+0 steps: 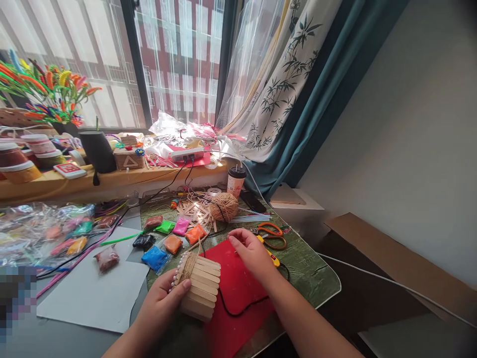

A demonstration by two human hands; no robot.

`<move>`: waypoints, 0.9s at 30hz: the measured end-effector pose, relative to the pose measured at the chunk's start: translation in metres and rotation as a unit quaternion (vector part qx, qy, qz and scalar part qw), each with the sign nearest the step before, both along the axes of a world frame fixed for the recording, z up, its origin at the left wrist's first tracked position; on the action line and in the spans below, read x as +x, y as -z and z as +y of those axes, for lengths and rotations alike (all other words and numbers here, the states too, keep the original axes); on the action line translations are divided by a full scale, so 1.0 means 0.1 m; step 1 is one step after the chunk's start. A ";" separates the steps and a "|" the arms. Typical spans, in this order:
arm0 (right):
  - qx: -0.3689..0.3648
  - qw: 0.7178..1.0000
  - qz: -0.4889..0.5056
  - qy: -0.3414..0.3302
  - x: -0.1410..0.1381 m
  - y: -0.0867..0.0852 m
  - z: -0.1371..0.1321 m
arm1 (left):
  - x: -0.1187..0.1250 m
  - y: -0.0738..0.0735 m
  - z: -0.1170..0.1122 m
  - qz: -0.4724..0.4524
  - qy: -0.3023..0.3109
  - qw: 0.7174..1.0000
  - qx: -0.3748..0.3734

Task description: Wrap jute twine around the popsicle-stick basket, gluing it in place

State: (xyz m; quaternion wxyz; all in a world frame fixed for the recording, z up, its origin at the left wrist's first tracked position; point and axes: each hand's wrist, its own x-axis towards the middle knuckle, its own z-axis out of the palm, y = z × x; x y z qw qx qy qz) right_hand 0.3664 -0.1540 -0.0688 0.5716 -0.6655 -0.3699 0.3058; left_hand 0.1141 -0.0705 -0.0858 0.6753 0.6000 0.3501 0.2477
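In my left hand (166, 298) is a small craft-stick box (203, 286), held tilted above the table. Jute twine (189, 266) is wound round one end of it, and white pearl beads (175, 278) line that edge. A loose twine end rises from the box. My right hand (251, 251) is closed in a pinch over a red sheet (238, 278); what its fingertips hold, if anything, is too small to name. Just behind it lies a yellow tool (275, 259) with a black cord, partly hidden by the hand. Orange-handled scissors (274, 233) lie beyond.
A twine ball (223, 206), loose craft sticks (194, 211) and a lidded paper cup (236, 181) stand behind. Several clay packets, one blue (154, 258), lie left of the box near a white sheet (97, 293). Black cables cross the table. A power strip (186, 154) rests on the sill.
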 end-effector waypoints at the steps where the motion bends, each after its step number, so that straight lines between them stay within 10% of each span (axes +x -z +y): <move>1: -0.016 0.996 -0.073 0.053 0.16 0.05 -0.11 | 0.00 0.00 0.01 -0.008 -0.013 1.000 -0.017; 8: -0.194 0.912 -0.322 0.166 0.84 0.42 -0.76 | 0.05 0.02 0.01 -0.038 -0.047 0.993 -0.102; 19: -0.171 0.951 -0.215 0.142 0.92 0.49 -0.64 | 0.10 0.00 0.00 -0.026 0.003 0.996 -0.086; 27: -0.292 0.936 -0.195 0.017 0.97 0.41 -0.62 | 0.07 0.02 0.01 -0.020 0.025 0.996 -0.079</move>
